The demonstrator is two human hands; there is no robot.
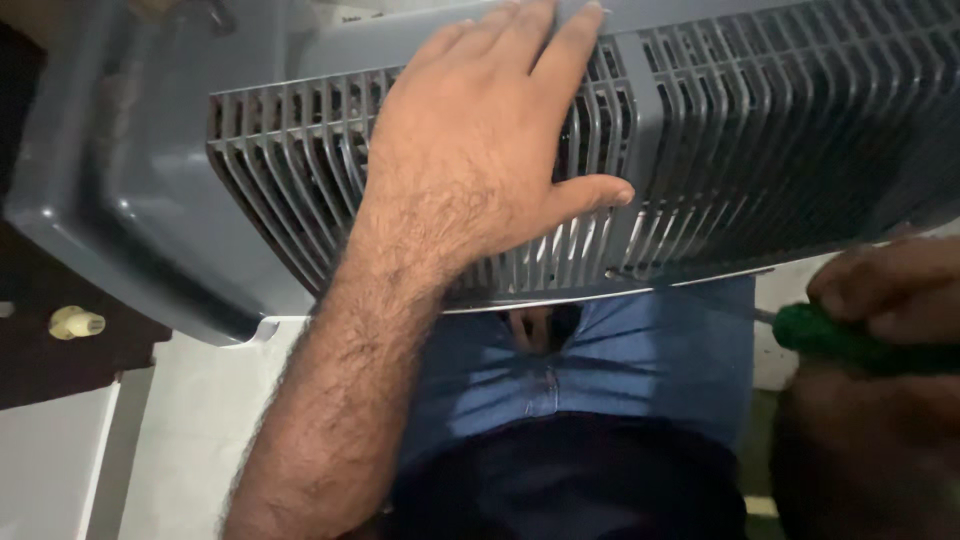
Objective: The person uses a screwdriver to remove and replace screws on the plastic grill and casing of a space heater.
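A large grey plastic casing (760, 130) with rows of vent slots fills the upper half of the head view, resting over my lap. My left hand (480, 140) lies flat on the slotted grille, fingers spread toward the top edge, thumb pointing right. My right hand (885, 300) at the right edge grips a green-handled screwdriver (840, 340). Its thin metal shaft (700, 297) runs left to the casing's lower rim, near a small hole there. The tip's exact contact is hard to make out.
Blue jeans (620, 370) and a dark shirt sit below the casing. A dark wooden piece with a cream knob (75, 322) is at the left. Pale tiled floor (190, 430) shows at lower left.
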